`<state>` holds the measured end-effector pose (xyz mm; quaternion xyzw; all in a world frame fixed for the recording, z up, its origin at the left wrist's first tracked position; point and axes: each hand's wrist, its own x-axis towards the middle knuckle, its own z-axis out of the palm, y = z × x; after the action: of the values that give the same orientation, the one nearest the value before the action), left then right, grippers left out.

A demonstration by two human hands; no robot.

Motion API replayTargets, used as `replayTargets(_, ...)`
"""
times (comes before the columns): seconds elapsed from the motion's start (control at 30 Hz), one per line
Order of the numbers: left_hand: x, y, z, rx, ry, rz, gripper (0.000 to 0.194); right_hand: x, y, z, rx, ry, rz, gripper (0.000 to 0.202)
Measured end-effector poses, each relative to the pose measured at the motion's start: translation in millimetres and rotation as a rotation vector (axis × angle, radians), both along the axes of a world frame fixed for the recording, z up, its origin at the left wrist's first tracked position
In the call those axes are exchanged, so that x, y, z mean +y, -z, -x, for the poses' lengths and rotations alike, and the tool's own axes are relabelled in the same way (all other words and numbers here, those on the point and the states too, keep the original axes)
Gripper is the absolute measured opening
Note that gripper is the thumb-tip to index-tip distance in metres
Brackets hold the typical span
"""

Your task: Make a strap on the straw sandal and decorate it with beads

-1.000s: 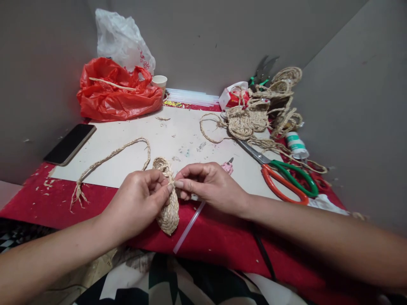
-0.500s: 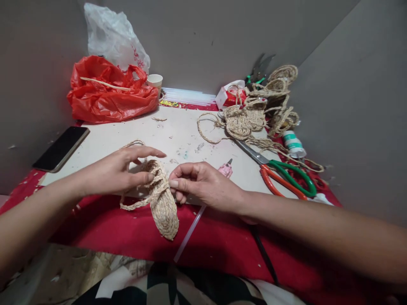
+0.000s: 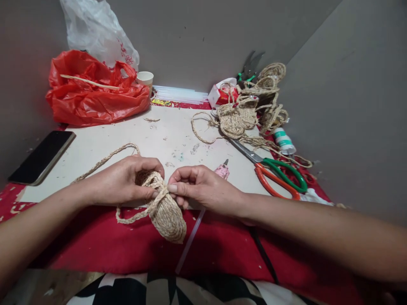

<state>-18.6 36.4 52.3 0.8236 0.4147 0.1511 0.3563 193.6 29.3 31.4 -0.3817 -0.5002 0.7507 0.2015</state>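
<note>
A small woven straw slipper [image 3: 168, 220] hangs tilted between my hands over the near edge of the board. My left hand [image 3: 133, 178] is closed round its far end, with the thumb on top. With thumb and forefinger, my right hand [image 3: 193, 184] pinches the braided straw strap at the slipper's right side. The loose braided cord [image 3: 132, 219] loops out to the left, and more of it runs behind my left wrist. Just beyond my right hand lies a glue gun [image 3: 222, 169] with a pink body; a clear glue stick [image 3: 190, 241] slants out below that hand.
Large scissors [image 3: 263, 165] with green and orange handles lie right, by a heap of straw pieces [image 3: 238, 120]. A phone [image 3: 43, 156] lies left. Behind stand a red plastic bag [image 3: 98, 101], a paper cup [image 3: 145, 78] and several glue sticks [image 3: 181, 94]. Grey walls enclose the table.
My left hand's fingers, stretched out before, have closed round the slipper's far end. The slipper's near end has swung slightly right. My right hand keeps its pinch. The view has shifted a little.
</note>
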Motion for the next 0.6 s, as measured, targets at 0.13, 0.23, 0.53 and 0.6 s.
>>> replayTargets(0.13,0,3.7,0,-0.014,0.021,0.04,0.015,0,2.5,0,-0.008,0.017,-0.041,0.04)
replayTargets(0.23,-2,8.4,0,-0.05,0.016,0.049,0.015,1,5.7,0,-0.013,0.019,-0.068,0.04)
replayTargets(0.53,-5,18.9,4,-0.286,0.116,-0.033,0.022,5,11.5,3,0.063,-0.038,0.09,0.035)
replayTargets(0.6,-5,20.0,3,-0.293,0.109,-0.064,0.022,5,13.2,4,0.084,-0.022,0.112,0.035)
